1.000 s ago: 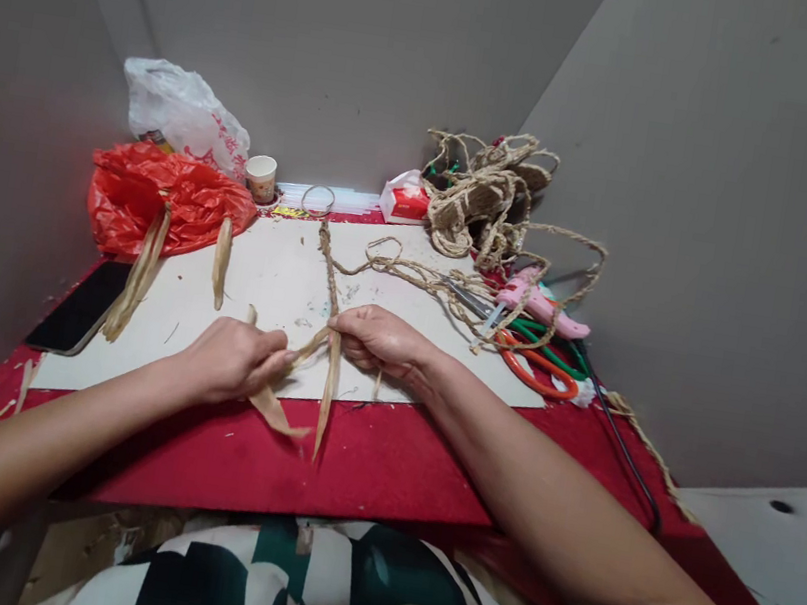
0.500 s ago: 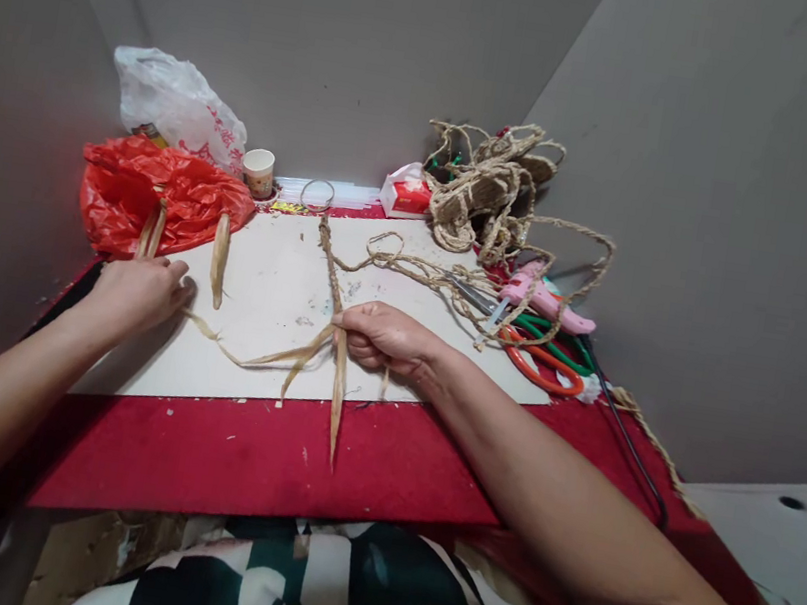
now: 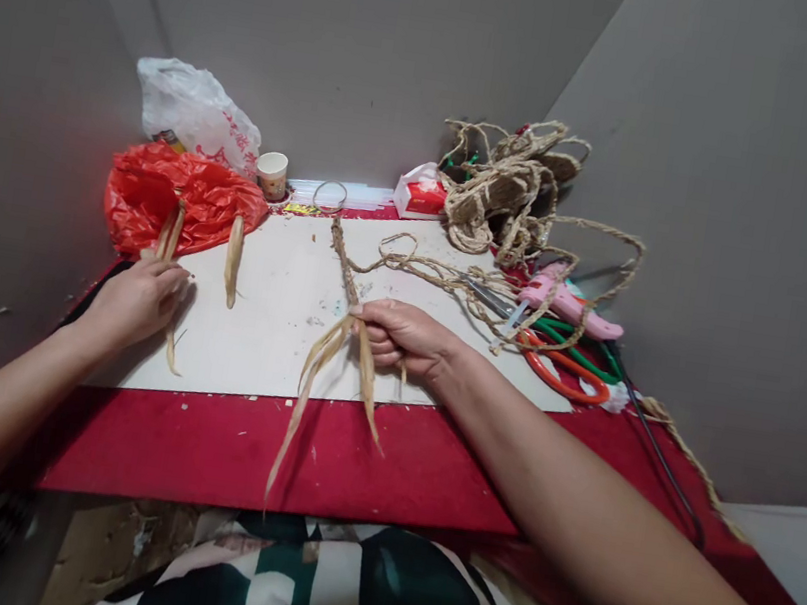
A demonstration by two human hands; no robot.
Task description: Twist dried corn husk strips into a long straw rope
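Observation:
My right hand [image 3: 405,336] is closed around the lower end of a braided straw cord [image 3: 345,258], pinching it between thumb and forefinger. Loose pale husk strips [image 3: 367,378] fan out below that grip and hang past the white board's front edge. At the left, beside the red plastic bag, my left hand [image 3: 140,299] has its fingers bent together. A short piece of husk [image 3: 171,349] pokes out beneath them; the fingertips are partly hidden. Just beyond it, more dried husk strips [image 3: 171,229] lean out of the bag, and a single husk [image 3: 233,262] lies to its right.
Behind the hands are the red bag [image 3: 193,190], a white plastic bag [image 3: 200,115], a paper cup [image 3: 272,175], a ring [image 3: 329,196] and a tissue pack [image 3: 420,194]. Coiled straw rope [image 3: 499,196], orange-handled scissors [image 3: 567,372] and a pink glue gun [image 3: 570,305] crowd the right.
The long strip that stretched between both hands now hangs from my right hand, apart from my left. A short piece shows under my left hand. The view has shifted slightly.

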